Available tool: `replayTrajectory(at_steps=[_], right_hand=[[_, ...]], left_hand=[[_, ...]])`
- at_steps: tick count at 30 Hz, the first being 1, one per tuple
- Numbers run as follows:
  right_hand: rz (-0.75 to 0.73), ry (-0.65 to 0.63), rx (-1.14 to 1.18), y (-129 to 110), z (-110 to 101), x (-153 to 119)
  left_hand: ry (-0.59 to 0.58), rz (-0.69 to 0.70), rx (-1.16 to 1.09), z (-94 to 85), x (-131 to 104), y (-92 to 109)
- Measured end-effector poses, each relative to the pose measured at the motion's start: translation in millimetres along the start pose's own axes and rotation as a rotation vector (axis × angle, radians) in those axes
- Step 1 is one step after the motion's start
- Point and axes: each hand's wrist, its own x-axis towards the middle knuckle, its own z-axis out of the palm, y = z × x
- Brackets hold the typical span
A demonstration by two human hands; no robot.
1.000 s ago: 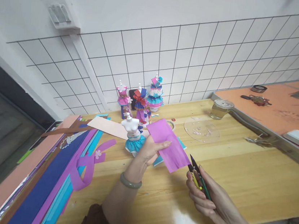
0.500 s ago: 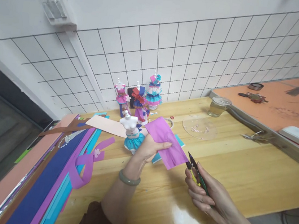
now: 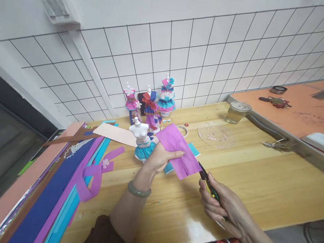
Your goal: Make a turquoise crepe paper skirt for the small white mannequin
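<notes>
A purple paper piece [image 3: 179, 151] is pinched between the thumb and fingers of my left hand [image 3: 162, 157], above the wooden table. My right hand [image 3: 219, 203] is wrapped round small scissors [image 3: 209, 186] with yellow and green handles. Their dark blades touch the lower right corner of the paper, and the blade tips are partly hidden there. Just behind my left hand stands a small white dress form [image 3: 139, 130] with a turquoise skirt. A turquoise piece [image 3: 193, 149] lies partly hidden under the purple paper.
Three dressed forms, one of them pink [image 3: 130, 102], stand near the wall grid. Stacked coloured sheets [image 3: 44, 186] and a curled purple strip [image 3: 95, 184] lie left. A clear dish [image 3: 216, 137], a glass jar [image 3: 238, 112] and an orange-topped surface [image 3: 299, 110] are at the right.
The scissors have moved slightly left and up, and their blades have come closer together at the paper's corner. My left hand still holds the paper, slightly higher in view.
</notes>
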Motion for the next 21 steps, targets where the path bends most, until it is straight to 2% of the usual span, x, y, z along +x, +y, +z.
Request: replayTrajectory(at_steps=[7, 15, 21], right_hand=[[0.021, -0.078, 0.025, 0.4, 2.1, 1.9], [0.008, -0.090, 0.005, 1.9, 3.6, 3.7], [0.002, -0.082, -0.013, 0.5, 7.1, 4.7]], left_hand=[[-0.043, -0.017, 0.027, -2.0, -0.1, -1.1], [-0.101, -0.040, 0.029, -2.4, -1.0, -2.5], [-0.085, -0.031, 0.067, -2.1, -1.2, -1.8]])
